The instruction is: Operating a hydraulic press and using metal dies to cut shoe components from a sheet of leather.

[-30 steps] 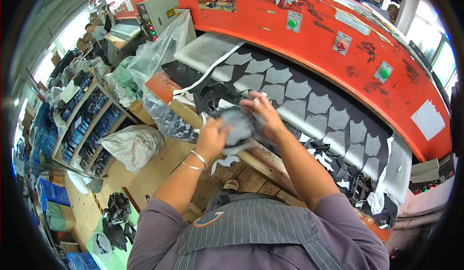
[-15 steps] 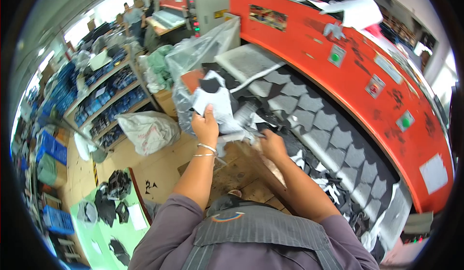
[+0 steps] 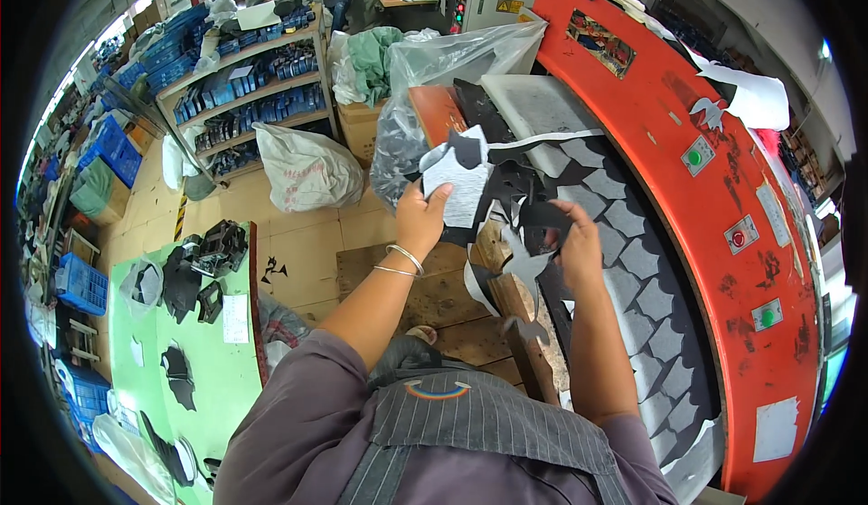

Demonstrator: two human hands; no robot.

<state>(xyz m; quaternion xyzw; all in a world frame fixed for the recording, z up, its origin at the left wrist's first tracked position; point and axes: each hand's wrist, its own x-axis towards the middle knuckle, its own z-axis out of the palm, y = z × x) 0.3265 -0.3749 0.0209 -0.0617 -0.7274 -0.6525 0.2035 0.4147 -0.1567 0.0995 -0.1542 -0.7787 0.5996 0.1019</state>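
Note:
My left hand (image 3: 423,220) is closed on a small stack of cut fabric pieces (image 3: 458,188), pale grey on the face with a dark piece showing at the top edge. The thumb presses flat on the stack. To its right, my right hand (image 3: 579,245) pinches a dark and grey fabric offcut (image 3: 524,256) with curved, cut-out edges that dangles below the fingers. A worn wooden beam (image 3: 520,302) runs under the offcut. Right of my right hand, rows of grey cut shapes (image 3: 646,265) lie on a black sheet on the machine bed.
A long red machine (image 3: 669,107) with green and red buttons curves along the right. Clear plastic sheeting (image 3: 452,57) hangs beyond my hands. At left stand a white sack (image 3: 307,169), a shelf of blue items (image 3: 249,75) and a green table (image 3: 226,274) with black pieces.
The view has swung, bringing more of the green table in. My right hand has risen and now holds up the offcut; my left hand keeps the stack.

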